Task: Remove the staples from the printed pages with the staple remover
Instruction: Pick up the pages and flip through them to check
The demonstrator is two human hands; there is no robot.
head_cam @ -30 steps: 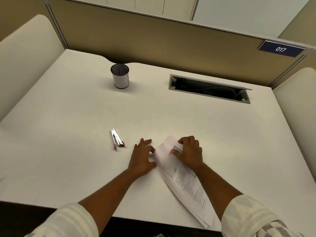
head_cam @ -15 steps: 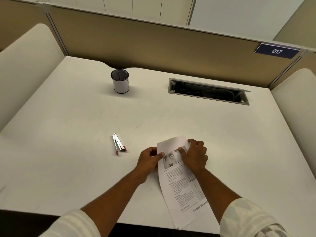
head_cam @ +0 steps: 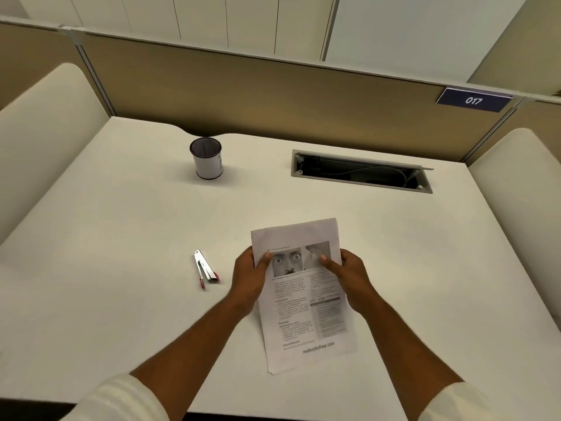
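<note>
The printed pages (head_cam: 306, 302) sit in the lower centre of the frame, long axis running from the bottom edge up toward the partition, the top leaning slightly left. The left hand (head_cam: 247, 281) grips their left edge, thumb curled over the print; the right hand (head_cam: 349, 279) pinches the right edge likewise. The staple remover (head_cam: 205, 268) lies left of them on the desk (head_cam: 106, 238), untouched, its red-tipped end pointing down-frame

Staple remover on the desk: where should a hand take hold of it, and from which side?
Probably around the red-tipped handle end of the staple remover, nearest the person, reaching down from above with the left hand. It lies flat beside that hand, its metal tip pointing away, while both hands hold the printed pages.
</note>
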